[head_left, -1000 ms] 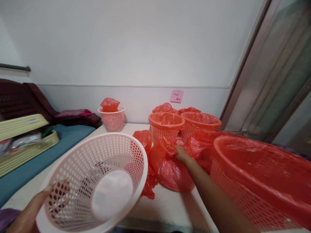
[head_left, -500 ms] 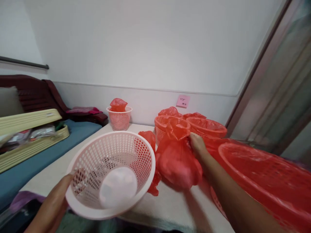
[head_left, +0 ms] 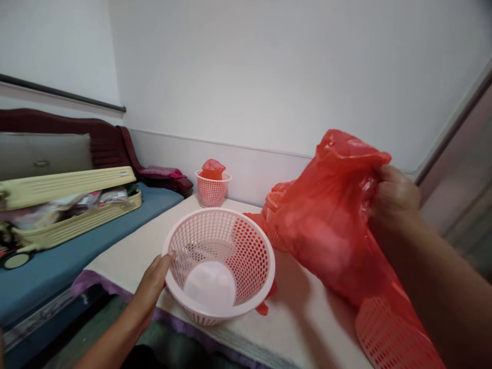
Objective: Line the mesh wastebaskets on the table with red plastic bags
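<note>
My left hand holds the near left rim of a pale pink perforated basket, which rests on the white table near its front edge and holds nothing. My right hand is raised at the right, gripping the bunched top of a red plastic bag that hangs in the air beside the basket. Behind the bag, a red basket shows only partly. A red lined basket peeks out below my right forearm.
A small pink basket with a red bag in it stands at the table's far edge by the wall. To the left are a blue mattress, an open yellow suitcase and a dark red headboard.
My right hand has lifted the red bag off the table, up and toward me. The pink basket has come down from a tilt onto the table. The view has swung left.
</note>
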The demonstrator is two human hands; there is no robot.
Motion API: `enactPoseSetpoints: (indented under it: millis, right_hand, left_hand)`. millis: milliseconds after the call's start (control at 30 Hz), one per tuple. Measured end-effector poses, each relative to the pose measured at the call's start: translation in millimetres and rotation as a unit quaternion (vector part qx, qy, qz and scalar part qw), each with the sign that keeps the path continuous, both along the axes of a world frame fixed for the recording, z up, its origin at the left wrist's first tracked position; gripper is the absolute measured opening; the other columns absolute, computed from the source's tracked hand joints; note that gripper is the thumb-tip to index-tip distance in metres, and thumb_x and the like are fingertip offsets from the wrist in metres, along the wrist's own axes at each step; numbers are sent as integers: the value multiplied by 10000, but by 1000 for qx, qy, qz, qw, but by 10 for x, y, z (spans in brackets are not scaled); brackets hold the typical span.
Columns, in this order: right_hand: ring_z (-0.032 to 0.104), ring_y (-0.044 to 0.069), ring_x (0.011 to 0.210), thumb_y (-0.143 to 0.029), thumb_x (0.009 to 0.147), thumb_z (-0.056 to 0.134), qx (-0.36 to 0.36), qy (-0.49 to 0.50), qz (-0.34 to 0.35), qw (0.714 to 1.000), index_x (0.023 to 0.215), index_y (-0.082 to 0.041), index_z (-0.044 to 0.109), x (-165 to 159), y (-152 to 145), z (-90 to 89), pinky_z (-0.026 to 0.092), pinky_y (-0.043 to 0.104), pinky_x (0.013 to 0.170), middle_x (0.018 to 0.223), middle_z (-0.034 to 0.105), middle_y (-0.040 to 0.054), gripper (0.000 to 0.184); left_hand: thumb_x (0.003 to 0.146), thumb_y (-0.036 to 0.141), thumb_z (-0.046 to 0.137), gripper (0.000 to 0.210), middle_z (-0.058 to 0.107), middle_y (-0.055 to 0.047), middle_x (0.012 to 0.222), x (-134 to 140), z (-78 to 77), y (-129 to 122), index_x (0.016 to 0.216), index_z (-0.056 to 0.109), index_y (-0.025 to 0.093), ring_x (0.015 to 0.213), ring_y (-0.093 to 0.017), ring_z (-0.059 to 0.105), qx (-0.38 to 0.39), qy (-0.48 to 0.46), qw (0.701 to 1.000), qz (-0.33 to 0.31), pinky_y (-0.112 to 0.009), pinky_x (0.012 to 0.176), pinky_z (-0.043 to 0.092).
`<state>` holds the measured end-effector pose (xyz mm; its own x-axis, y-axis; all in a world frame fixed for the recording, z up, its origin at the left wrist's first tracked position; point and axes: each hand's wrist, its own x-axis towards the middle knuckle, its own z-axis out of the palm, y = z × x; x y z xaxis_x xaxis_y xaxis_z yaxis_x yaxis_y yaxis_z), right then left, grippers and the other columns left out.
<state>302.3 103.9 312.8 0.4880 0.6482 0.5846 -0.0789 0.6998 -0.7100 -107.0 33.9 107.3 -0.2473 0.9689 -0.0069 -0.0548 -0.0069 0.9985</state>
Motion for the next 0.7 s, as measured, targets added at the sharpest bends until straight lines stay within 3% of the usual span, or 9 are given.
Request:
enactPoseSetpoints:
  millis: [100, 167, 333, 433, 633, 700]
  right_hand:
    - [532, 125, 584, -172, 743, 612, 45, 10, -32, 998, 527, -279, 519, -471, -120, 290, 489, 277, 509, 629, 550, -47, 259]
    - [518, 127, 566, -176, 758, 589, 38, 6, -9, 999, 529, -277, 511, -765, -146, 414, 483, 281, 487, 628, 554, -44, 262]
    - [551, 116, 604, -183, 792, 535, 4, 43, 102, 994, 592, -243, 485, -1308, 0, 465, 483, 253, 548, 603, 552, -39, 215]
    - [514, 99, 545, -168, 789, 526, -25, 64, 125, 990, 617, -225, 485, -1567, 128, 279, 447, 240, 521, 569, 533, -53, 187]
    - [492, 110, 499, -231, 726, 589, -102, 42, 176, 978, 619, -211, 521, -1916, 230, -437, 423, 244, 477, 531, 520, -71, 128]
    - [504, 117, 502, -236, 712, 590, -123, 39, 189, 974, 629, -209, 524, -1911, 241, -615, 428, 249, 481, 526, 519, -69, 110]
  left_hand:
    - [834, 561, 492, 483, 720, -63, 1030, -11, -24, 6, 1069, 642, 166, 958, -253, 646, -7, 14, 1000, -5, -354, 839, 499]
    - [840, 558, 484, 477, 716, -61, 1040, -9, -24, 17, 1068, 639, 168, 969, -251, 640, 3, 22, 1000, -10, -351, 843, 494]
    - [850, 562, 463, 503, 701, -91, 1069, 12, 43, 38, 1103, 609, 152, 1000, -271, 627, 2, 16, 999, -33, -378, 859, 489]
    - [835, 571, 471, 531, 696, -118, 1083, 29, 118, 22, 1104, 604, 133, 993, -290, 624, -5, 21, 999, -40, -400, 845, 493]
    - [777, 548, 534, 476, 708, -90, 1045, -109, 190, 76, 1043, 633, 165, 1025, -294, 629, -15, 18, 997, -71, -400, 850, 502]
    - [778, 556, 515, 500, 687, -114, 1080, -204, 224, 125, 1052, 620, 152, 1067, -311, 612, -27, 52, 997, -46, -423, 879, 492]
